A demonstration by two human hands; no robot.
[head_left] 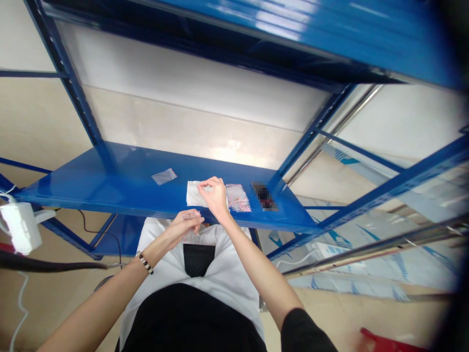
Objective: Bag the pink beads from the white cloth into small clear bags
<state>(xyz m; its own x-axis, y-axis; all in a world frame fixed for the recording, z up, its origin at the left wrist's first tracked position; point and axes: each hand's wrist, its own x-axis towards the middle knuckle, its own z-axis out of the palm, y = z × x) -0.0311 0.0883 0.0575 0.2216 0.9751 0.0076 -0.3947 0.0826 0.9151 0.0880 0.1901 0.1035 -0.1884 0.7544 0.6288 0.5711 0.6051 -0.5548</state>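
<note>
My left hand [188, 222] is at the shelf's front edge, above my lap. Its fingers curl around something small and clear that I cannot make out. My right hand [216, 194] is over a white cloth or paper [194, 194] lying on the blue shelf. Thumb and forefinger are pinched together there; whatever is between them is too small to see. Just right of this hand lies a clear bag [238, 198] with small pink and pale beads inside.
A flat clear bag [164, 176] lies on the blue shelf [120, 178], left of the white sheet. Toward the right end sits a dark, blurred-out object [264, 196]. Blue posts [75, 93] and an upper shelf [293, 24] frame the work area. A white device [22, 227] hangs at left.
</note>
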